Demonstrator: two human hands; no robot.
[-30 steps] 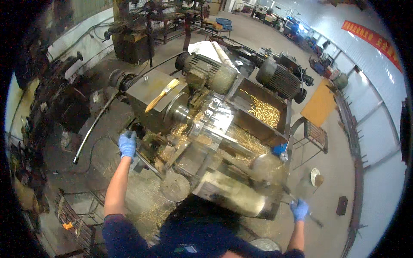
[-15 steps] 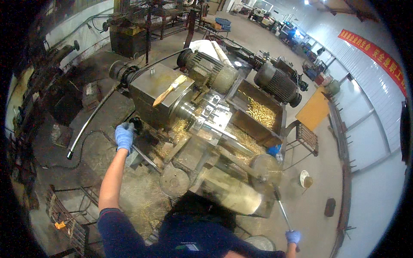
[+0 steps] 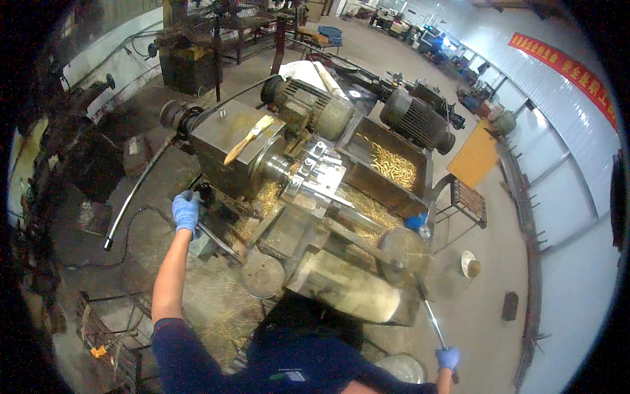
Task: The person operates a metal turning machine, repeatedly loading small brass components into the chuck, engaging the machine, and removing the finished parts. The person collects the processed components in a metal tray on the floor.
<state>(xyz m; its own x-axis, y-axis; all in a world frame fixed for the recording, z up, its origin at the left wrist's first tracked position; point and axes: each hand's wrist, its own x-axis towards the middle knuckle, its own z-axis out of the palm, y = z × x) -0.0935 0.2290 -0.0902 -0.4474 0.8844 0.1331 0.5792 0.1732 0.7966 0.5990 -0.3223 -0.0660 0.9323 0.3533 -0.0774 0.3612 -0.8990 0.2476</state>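
My left hand, in a blue glove, is closed at the upper end of a metal lever that slants to a round disc on the front of a small lathe. The fingers partly hide the grip. At the lower right, my right hand, also gloved in blue, is wrapped round the end of another long metal lever, which runs up to a larger round wheel. Between the hands stand the chuck and a shiny tool block, with brass-coloured shavings around them.
A wooden-handled brush lies on the headstock. Behind the tool block, a metal tray holds many small brass pieces. Two motors stand at the back. A bare lever juts out left; a rack stool stands right.
The whole view has shifted slightly, with the machine a little further left. Both hands keep their grips, and the levers look almost unmoved.
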